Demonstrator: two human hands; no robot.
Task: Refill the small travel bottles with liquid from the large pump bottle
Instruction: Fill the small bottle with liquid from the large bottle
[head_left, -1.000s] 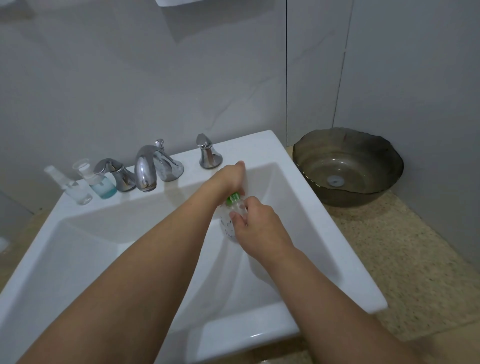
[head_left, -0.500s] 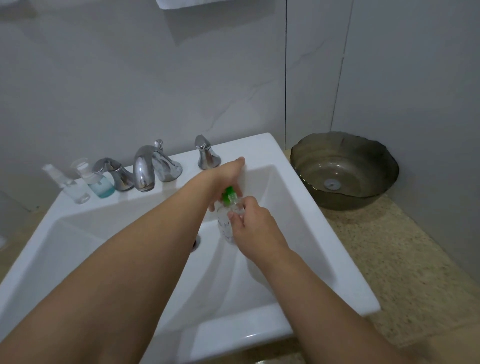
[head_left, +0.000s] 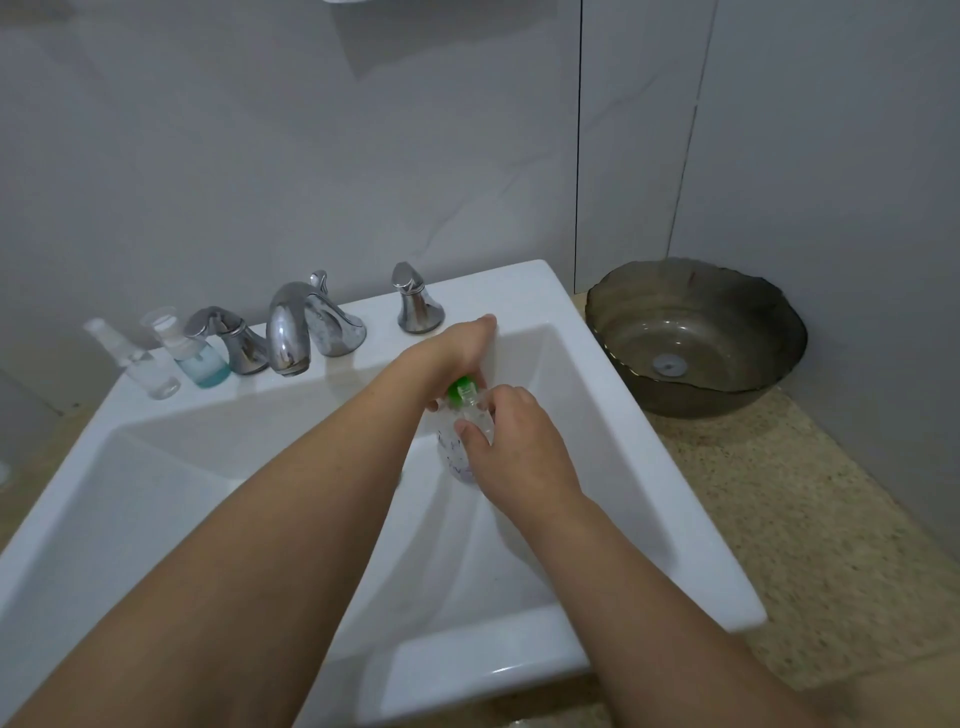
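Green pump (head_left: 461, 389) sits just under your left hand (head_left: 457, 345), which presses it; your right hand (head_left: 511, 447) grips the upright bottle (head_left: 457, 452) below, over the sink (head_left: 649, 467).

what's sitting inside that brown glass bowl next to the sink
Only a small pale round disc shows at the bottom of the brown glass bowl. The near inner wall is hidden behind its own rim, so anything tucked there cannot be seen.
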